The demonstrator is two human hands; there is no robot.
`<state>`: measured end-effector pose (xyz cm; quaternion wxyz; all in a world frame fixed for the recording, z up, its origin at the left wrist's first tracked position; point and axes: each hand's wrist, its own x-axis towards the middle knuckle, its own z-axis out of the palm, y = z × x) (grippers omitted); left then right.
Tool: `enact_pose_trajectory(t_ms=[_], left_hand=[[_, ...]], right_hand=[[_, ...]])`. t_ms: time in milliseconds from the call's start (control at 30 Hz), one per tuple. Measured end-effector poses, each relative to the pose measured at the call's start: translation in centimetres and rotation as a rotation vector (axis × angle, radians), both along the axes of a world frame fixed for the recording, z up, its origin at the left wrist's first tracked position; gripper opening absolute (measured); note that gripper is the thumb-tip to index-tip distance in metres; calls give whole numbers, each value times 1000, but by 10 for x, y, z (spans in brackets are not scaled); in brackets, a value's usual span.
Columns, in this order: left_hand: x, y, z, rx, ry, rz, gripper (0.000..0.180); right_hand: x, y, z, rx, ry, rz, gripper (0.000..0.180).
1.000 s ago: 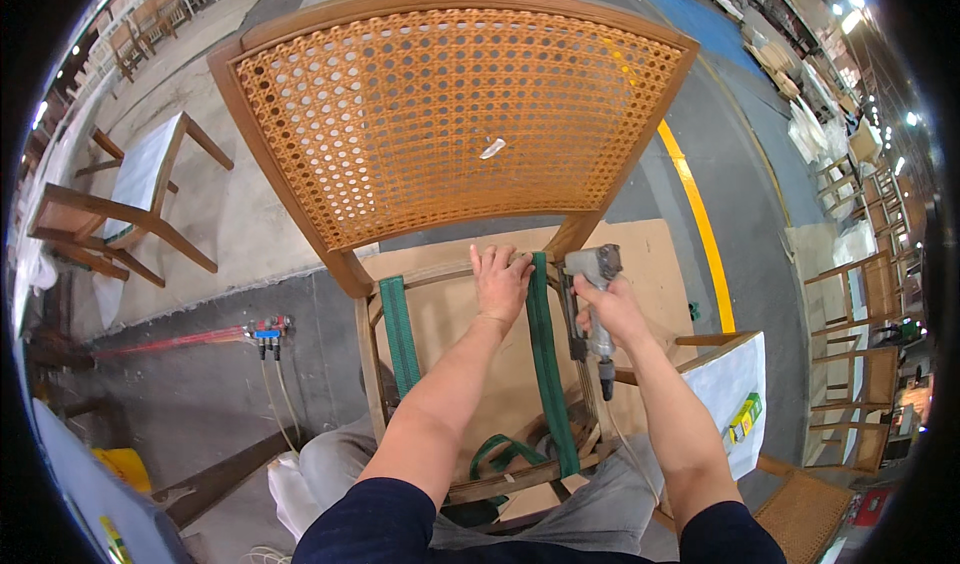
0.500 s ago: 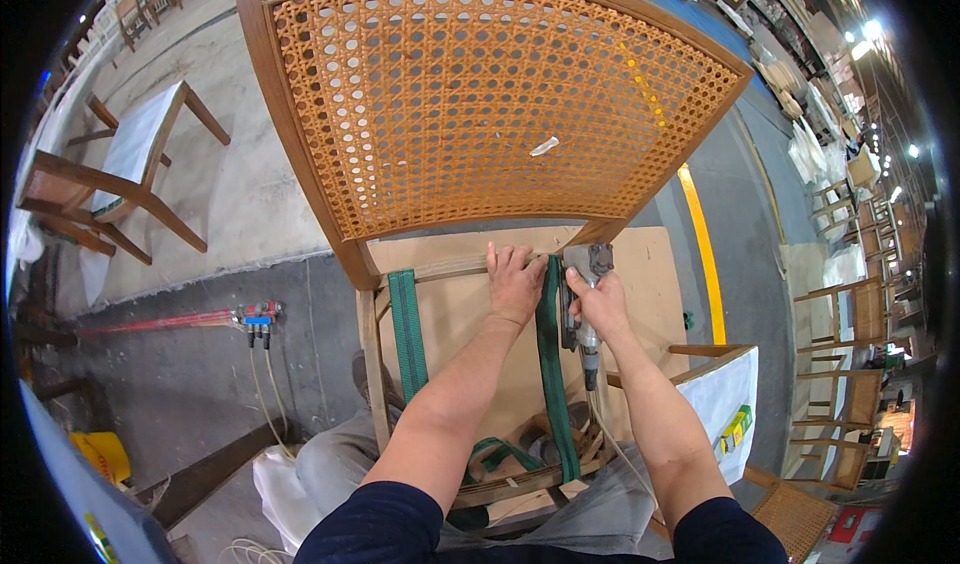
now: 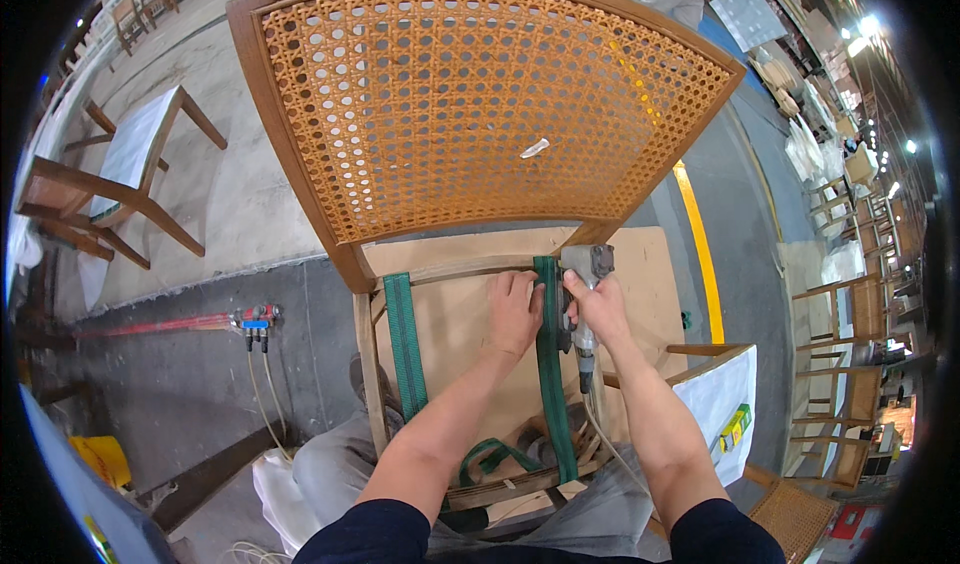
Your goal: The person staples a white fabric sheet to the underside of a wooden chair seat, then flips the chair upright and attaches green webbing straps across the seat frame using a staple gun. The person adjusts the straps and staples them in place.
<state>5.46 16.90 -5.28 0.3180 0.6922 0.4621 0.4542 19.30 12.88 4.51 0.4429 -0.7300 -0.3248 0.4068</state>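
My right hand (image 3: 598, 312) is wrapped round the grip of a grey pneumatic staple gun (image 3: 588, 260), its nose beside the far end of the right green webbing strap (image 3: 549, 364). The fingers of my left hand (image 3: 515, 314) are curled at that strap's left edge, just below the back rail of the seat frame. Whether they pinch it firmly is partly hidden. A second green webbing strap (image 3: 404, 339) runs front to back on the left of the wooden seat frame (image 3: 366, 364). Behind it rises the chair's woven cane backrest (image 3: 480, 114), with a small white scrap on the cane.
A cardboard sheet (image 3: 650, 294) lies under the chair. The air hose (image 3: 612, 439) trails from the gun past my right forearm. At right stands a white-covered seat (image 3: 712, 404) with a yellow-green box (image 3: 735, 428) on it. Another chair (image 3: 130, 164) and hose fittings (image 3: 257, 322) are at left.
My left hand has come back toward me off the rear rail, its fingers now more curled by the strap. The staple gun stays near the same corner. The view has shifted slightly.
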Motion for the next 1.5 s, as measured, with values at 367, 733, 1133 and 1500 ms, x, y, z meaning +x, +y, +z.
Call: enact_pose_trajectory(t_ms=[367,733,1133,1500], left_hand=[[23,2,-31,-829,-193,-134,23],[13,13,-35,-785,-94,-136,19],[11,14,-32,-864,-151,-142,21],[25,3,-24,-911,-170,-103,22]], right_hand=[[0,3,-19,-20,44,-16,25],[-19,15,-9,-50,56,20,24],[-13,10,-12,-69,-7,28,26],[-1,5,-5,-85,-66,-17,22]])
